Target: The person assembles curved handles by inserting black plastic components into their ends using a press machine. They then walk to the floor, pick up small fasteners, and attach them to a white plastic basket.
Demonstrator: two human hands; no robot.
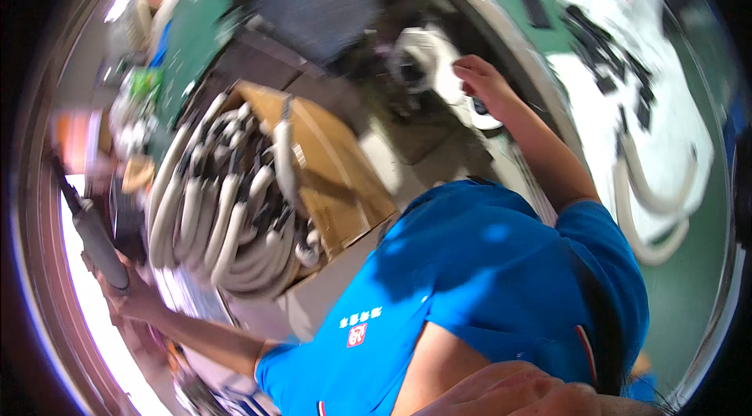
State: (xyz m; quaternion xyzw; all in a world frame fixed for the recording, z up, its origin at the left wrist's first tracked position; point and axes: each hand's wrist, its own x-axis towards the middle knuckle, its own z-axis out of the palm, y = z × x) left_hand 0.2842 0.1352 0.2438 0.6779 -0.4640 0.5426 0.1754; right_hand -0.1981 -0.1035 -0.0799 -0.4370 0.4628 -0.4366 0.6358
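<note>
The left hand [129, 291] is wrapped tight around a dark tube [94, 236] that sticks up above the grip. It looks stiff and fairly light, best held near its low end. The right hand [482, 83] rests open on a white machine [427, 63]. Beside the left hand's grip, a cardboard box [337, 173] is full of bendy pale hoses [227, 212].

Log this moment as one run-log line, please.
left hand: grips dark handle | right hand: rests on white part | between: box of pale hoses
</note>
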